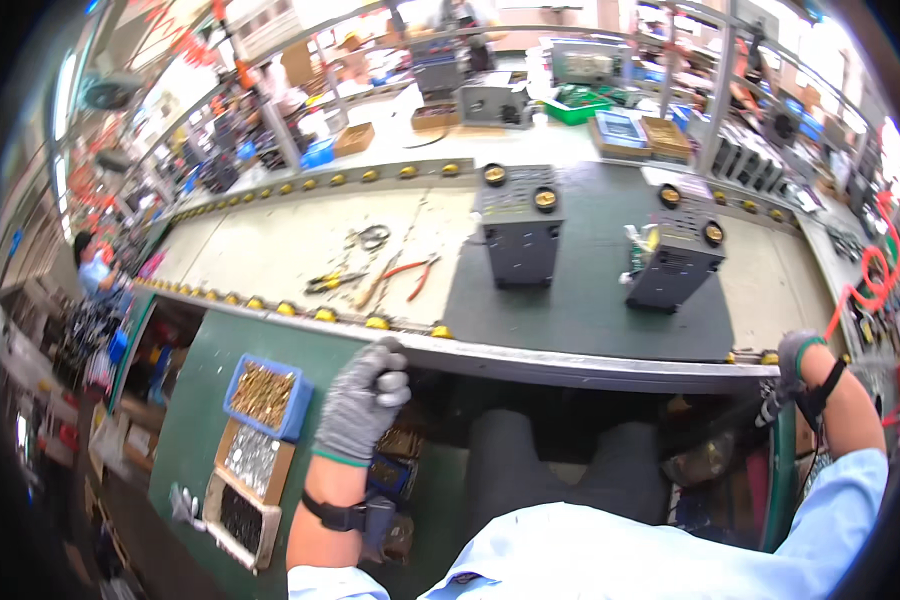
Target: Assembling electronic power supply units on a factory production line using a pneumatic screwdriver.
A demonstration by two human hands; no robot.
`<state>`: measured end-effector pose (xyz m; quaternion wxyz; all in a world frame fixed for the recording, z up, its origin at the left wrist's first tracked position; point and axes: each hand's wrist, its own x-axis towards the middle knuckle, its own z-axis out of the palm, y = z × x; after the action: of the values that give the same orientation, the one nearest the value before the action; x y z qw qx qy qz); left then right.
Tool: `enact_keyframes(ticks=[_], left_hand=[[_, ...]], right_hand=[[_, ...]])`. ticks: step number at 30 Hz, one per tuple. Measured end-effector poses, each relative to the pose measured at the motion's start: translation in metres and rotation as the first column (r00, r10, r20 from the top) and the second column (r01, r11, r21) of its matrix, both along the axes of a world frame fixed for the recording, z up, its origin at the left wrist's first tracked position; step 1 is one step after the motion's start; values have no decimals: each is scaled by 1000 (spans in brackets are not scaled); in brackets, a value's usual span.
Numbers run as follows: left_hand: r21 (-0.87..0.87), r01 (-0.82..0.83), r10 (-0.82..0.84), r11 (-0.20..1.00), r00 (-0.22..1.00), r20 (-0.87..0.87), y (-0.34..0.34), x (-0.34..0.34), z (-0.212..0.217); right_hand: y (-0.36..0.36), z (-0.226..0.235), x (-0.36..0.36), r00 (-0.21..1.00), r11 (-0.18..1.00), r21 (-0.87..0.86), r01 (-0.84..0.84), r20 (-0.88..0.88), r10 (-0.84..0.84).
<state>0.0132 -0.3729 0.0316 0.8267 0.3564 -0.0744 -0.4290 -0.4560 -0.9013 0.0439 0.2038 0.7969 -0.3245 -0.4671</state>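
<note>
At the near edge of the long pale worktop (270,245), the left hand (362,400), in a grey knit glove with a green cuff, rests against the metal rail, its fingers (390,375) curled together; whether they clamp anything cannot be told. Just left of that hand, on a green side surface, sits a blue plastic tray of brass-coloured screws (263,395), and below it a cardboard box of silver screws (253,458) and another box of dark screws (238,518) in a row. The right hand (792,365), gloved the same way, is far out at the right end of the rail; its fingers are turned away from view, so their state cannot be told.

On a dark green mat (590,280) on the worktop stand two grey box-shaped metal units: one upright (520,235), the other (675,255) tilted a little, well apart from both hands. Left of the mat lie red-handled pliers (410,272) and yellow-handled cutters (332,282). A coiled red hose (875,275) hangs at the right.
</note>
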Motion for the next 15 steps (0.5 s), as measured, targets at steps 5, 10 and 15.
enact_keyframes(ticks=[5,10,15], left_hand=[[162,310,-328,937,939,99,-131,-13,-7],[226,435,-477,872,859,187,-223,-15,-16],[230,379,-406,896,911,80,-277,-15,-67]], right_hand=[[93,175,37,932,979,102,175,304,-198],[130,145,36,828,858,494,-143,534,-169],[141,39,47,636,785,585,-204,689,-348]])
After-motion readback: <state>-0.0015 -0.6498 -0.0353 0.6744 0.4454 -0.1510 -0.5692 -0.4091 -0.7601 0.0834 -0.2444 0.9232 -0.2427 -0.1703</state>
